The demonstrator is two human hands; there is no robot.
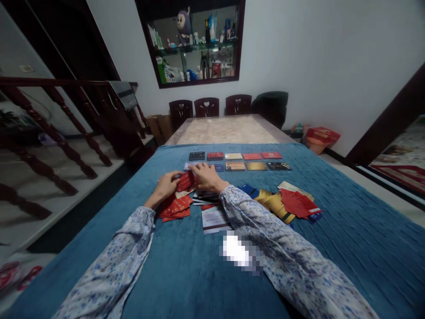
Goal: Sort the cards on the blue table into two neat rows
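My left hand [167, 184] pinches the left edge of some red cards [184, 182], held tilted above the cloth. At their right side, the fingers of my right hand [206, 177] are bent over the same cards and grip them. Beneath my hands lies a loose heap: orange-red cards [175, 207] on the left and white cards with dark stripes [205, 198] under my right wrist. Nearer to me is a pale card [214, 219]. Beyond my hands, cards stand in two rows of small stacks, among them a black stack [197, 156] and a gold stack [256, 166]. My right hand partly hides the front row.
Right of my right forearm spreads another pile with gold cards [275, 205] and red cards [300, 204]. A blue cloth [341, 226] covers the near part of the marble-topped table [226, 129]. Several dark chairs [206, 107] line the far end. A blurred bright patch lies near my right sleeve.
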